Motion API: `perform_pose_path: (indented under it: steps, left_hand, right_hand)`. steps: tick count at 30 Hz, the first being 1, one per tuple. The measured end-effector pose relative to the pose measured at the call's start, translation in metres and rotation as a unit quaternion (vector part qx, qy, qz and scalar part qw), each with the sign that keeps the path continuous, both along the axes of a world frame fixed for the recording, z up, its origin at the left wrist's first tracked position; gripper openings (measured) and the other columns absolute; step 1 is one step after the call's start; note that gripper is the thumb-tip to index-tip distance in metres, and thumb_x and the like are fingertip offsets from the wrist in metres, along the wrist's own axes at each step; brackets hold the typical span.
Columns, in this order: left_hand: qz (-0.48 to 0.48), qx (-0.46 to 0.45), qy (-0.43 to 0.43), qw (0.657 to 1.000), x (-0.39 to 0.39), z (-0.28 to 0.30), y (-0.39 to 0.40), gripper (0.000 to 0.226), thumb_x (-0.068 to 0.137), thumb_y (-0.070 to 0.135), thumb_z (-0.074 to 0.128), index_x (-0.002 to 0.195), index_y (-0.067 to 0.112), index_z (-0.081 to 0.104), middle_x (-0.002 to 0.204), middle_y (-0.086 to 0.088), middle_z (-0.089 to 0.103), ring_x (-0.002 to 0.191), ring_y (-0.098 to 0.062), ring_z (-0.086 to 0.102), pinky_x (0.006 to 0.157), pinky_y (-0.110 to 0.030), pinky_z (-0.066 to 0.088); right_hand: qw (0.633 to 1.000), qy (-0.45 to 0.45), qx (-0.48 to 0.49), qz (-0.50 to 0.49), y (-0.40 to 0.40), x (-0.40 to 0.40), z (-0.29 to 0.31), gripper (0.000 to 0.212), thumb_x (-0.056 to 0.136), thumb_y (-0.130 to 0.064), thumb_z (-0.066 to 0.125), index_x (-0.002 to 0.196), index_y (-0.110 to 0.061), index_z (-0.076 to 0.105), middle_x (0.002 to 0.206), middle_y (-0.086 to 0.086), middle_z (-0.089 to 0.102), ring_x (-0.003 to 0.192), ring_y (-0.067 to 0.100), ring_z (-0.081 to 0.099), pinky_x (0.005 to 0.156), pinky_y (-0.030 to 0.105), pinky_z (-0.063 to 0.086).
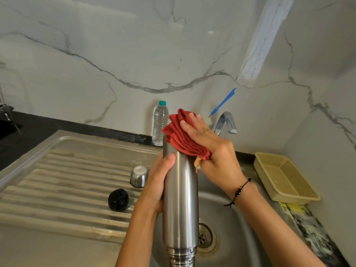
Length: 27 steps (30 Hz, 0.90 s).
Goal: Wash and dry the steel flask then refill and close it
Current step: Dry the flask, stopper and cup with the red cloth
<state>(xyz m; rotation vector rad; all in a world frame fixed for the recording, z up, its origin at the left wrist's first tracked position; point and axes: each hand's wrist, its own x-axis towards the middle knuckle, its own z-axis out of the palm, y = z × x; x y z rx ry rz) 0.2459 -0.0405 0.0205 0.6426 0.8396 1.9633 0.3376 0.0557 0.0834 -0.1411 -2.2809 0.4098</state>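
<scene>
My left hand (158,182) grips the steel flask (180,197) mid-body, neck pointing near toward me, while my right hand (210,147) presses the red cloth (183,135) on its far end.

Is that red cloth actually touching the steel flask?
Touching. The head view shows the right hand pressing the red cloth against the flask.

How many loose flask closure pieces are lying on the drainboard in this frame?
2. A round black plastic stopper lies on the ribbed steel drainboard; a small steel cup-shaped cap sits upside down behind it, nearer the sink basin. The arms could hide more.
</scene>
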Motion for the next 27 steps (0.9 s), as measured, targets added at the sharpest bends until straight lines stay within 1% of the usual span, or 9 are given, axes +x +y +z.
perform_pose_path:
  steps: [2,5,10,13,15,17,21,24,27]
  left_hand:
    - [-0.015,-0.008,-0.031,0.999,0.002,0.0,0.0,0.051,0.072,0.033,0.062,0.107,-0.004,0.058,0.072,-0.015,0.071,0.058,-0.022,0.068,0.052,-0.03,0.056]
    - [-0.051,-0.033,-0.059,0.996,0.002,-0.001,0.003,0.08,0.054,0.047,0.08,0.112,-0.004,0.061,0.089,-0.027,0.066,0.067,-0.03,0.067,0.058,-0.033,0.057]
    - [-0.007,-0.101,-0.084,0.991,0.002,-0.011,0.01,0.076,0.067,0.049,0.064,0.122,-0.003,0.057,0.095,-0.024,0.063,0.072,-0.026,0.063,0.059,-0.03,0.055]
    - [0.05,-0.09,-0.081,0.991,0.006,-0.009,0.013,0.077,0.066,0.049,0.075,0.122,0.0,0.057,0.098,-0.023,0.066,0.079,-0.028,0.064,0.066,-0.033,0.055]
    - [0.075,-0.061,-0.077,0.992,0.005,-0.005,0.013,0.059,0.071,0.041,0.07,0.116,0.003,0.062,0.101,-0.019,0.069,0.085,-0.025,0.066,0.07,-0.03,0.056]
    - [0.071,-0.022,-0.064,0.995,0.001,-0.004,0.01,0.041,0.076,0.03,0.057,0.108,0.005,0.064,0.089,-0.01,0.072,0.078,-0.019,0.068,0.066,-0.024,0.057]
    - [0.042,-0.008,-0.035,0.998,0.0,-0.006,0.007,0.033,0.082,0.032,0.056,0.1,0.008,0.069,0.087,-0.008,0.074,0.077,-0.017,0.07,0.065,-0.025,0.057]
    - [0.028,-0.006,0.007,1.0,-0.001,-0.008,0.007,0.055,0.06,0.055,0.08,0.099,0.017,0.073,0.096,-0.009,0.074,0.084,-0.016,0.07,0.068,-0.026,0.057]
    - [0.023,-0.003,-0.001,1.0,0.0,-0.009,0.006,0.088,0.034,0.067,0.085,0.095,0.007,0.069,0.081,-0.012,0.073,0.067,-0.018,0.07,0.057,-0.027,0.056]
  right_hand:
    - [0.998,0.008,-0.057,0.008,0.002,0.002,-0.001,0.058,0.076,-0.012,0.041,0.133,-0.003,0.042,0.143,0.013,0.038,0.138,0.022,0.028,0.116,0.033,0.021]
    - [0.991,0.01,-0.131,0.004,0.005,0.006,-0.005,0.065,0.07,-0.011,0.039,0.134,-0.009,0.04,0.142,0.011,0.041,0.137,0.024,0.031,0.114,0.03,0.024]
    - [0.978,-0.004,-0.21,0.013,0.016,0.004,-0.015,0.07,0.069,0.008,0.041,0.135,-0.015,0.042,0.14,-0.005,0.042,0.134,0.012,0.036,0.112,0.025,0.027]
    - [0.96,0.024,-0.279,0.0,0.019,0.003,-0.007,0.07,0.073,0.013,0.044,0.134,-0.022,0.044,0.141,-0.001,0.045,0.132,0.011,0.04,0.111,0.025,0.029]
    - [0.977,0.03,-0.212,-0.004,0.014,0.003,0.0,0.065,0.076,0.01,0.047,0.134,-0.018,0.043,0.141,0.006,0.045,0.133,0.014,0.039,0.111,0.025,0.029]
    - [0.997,-0.008,-0.071,-0.01,0.007,0.001,0.001,0.06,0.077,-0.003,0.053,0.135,-0.012,0.044,0.142,0.008,0.043,0.136,0.018,0.034,0.113,0.028,0.027]
    - [0.995,-0.049,0.076,-0.038,0.001,-0.005,-0.007,0.056,0.076,-0.01,0.051,0.132,-0.009,0.049,0.142,0.015,0.041,0.136,0.033,0.03,0.114,0.03,0.023]
    - [0.995,-0.052,0.081,-0.033,0.0,-0.005,-0.009,0.057,0.076,-0.005,0.056,0.132,-0.01,0.049,0.142,0.014,0.042,0.137,0.033,0.03,0.113,0.036,0.026]
    - [0.999,-0.011,-0.049,0.011,-0.001,-0.003,-0.007,0.052,0.08,-0.007,0.053,0.132,-0.007,0.048,0.142,0.013,0.042,0.138,0.023,0.031,0.114,0.03,0.026]
